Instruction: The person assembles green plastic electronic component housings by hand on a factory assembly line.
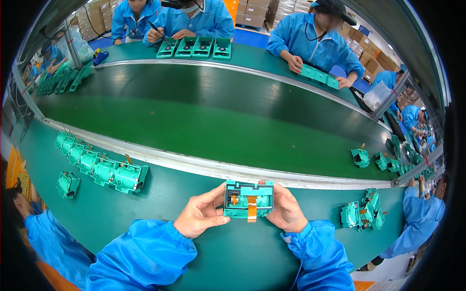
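Observation:
Between my two hands, above the near green worktop, is a green plastic housing (264,201) with an open front. An orange flat ribbon cable (252,208) hangs down over its lower edge, and a small round orange-and-metal part shows inside at its left. My left hand (204,211) grips the left end, thumb low and fingers at the side. The right end is held by my right hand (287,208), its fingers partly hidden behind the housing. Both sleeves are blue.
A row of green housings (104,169) lies at left, with a single housing (68,184) nearer. Another cluster (364,213) sits at right. Beyond a white rail (194,167) runs a green conveyor belt (218,116) carrying housings at right. Co-workers in blue handle green parts across it.

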Demonstrator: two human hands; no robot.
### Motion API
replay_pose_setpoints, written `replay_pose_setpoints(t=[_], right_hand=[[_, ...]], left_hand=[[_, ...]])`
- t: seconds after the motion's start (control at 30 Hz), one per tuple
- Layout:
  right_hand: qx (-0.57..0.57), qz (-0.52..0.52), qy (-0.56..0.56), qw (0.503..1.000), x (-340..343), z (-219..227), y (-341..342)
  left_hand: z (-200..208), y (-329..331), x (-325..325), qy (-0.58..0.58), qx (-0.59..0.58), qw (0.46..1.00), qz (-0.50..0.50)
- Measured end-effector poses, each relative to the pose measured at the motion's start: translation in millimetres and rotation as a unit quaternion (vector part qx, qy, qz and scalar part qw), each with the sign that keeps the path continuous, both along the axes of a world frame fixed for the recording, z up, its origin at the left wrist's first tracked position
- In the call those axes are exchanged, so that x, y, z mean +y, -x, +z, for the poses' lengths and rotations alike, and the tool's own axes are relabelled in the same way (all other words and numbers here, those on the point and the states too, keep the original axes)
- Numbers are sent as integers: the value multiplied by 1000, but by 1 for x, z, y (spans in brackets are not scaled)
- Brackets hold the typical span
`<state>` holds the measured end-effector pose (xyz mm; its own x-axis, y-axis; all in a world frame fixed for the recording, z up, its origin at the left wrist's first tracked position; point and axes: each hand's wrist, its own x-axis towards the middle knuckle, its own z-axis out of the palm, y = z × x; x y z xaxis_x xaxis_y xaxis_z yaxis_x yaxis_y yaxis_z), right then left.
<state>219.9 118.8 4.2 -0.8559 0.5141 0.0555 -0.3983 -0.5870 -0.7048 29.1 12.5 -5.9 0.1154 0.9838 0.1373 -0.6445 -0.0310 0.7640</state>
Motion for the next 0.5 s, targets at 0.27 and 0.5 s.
replay_pose_setpoints(t=[0.27, 0.5], right_hand=[[-41, -23, -36, 998, -5, 11, 10], [-57, -107, -41, 992, -20, 12, 11]], left_hand=[[13, 1, 2, 104, -84, 991, 11], [15, 0, 3, 158, -114, 981, -11]])
